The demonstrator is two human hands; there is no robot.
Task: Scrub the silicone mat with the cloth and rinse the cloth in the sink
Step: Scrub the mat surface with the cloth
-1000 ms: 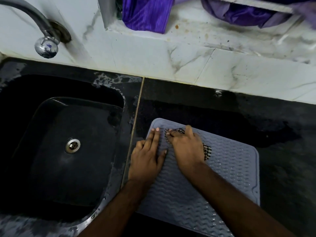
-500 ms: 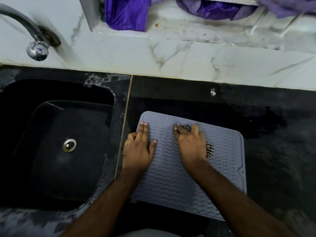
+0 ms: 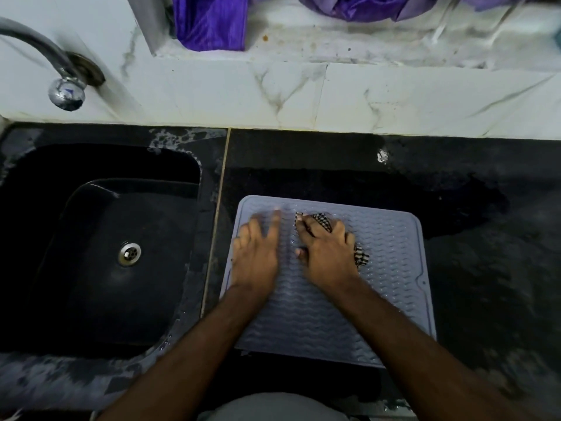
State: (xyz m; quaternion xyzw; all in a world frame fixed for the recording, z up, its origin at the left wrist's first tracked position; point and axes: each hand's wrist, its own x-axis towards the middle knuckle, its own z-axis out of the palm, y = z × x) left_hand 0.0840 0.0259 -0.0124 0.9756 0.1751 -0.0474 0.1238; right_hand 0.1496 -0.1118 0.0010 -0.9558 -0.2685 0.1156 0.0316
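On the dark bench (image 3: 485, 268), just right of the black sink (image 3: 100, 338), lies the grey silicone mat (image 3: 391, 284), flat, its wavy ribbed face up and its left edge close to the seam beside the basin. The right hand (image 3: 326, 253) sits on the upper middle of the mat, fingers curled over a checked black-and-white cloth (image 3: 361, 258) bunched beneath the palm; bits of the cloth show past the fingertips and at the hand's right side. The left hand (image 3: 256, 253) rests flat on the mat's left part, fingers straight and spread, holding nothing; it is blurred, so whether the whole palm presses down is hard to say. A wet dark patch spreads over the bench behind the mat. At the sink's floor a metal drain (image 3: 130, 253) shows, and a chrome tap (image 3: 65, 91) juts from the white marbled wall (image 3: 303, 95) at upper left. Purple fabric (image 3: 212, 22) hangs over the ledge above.
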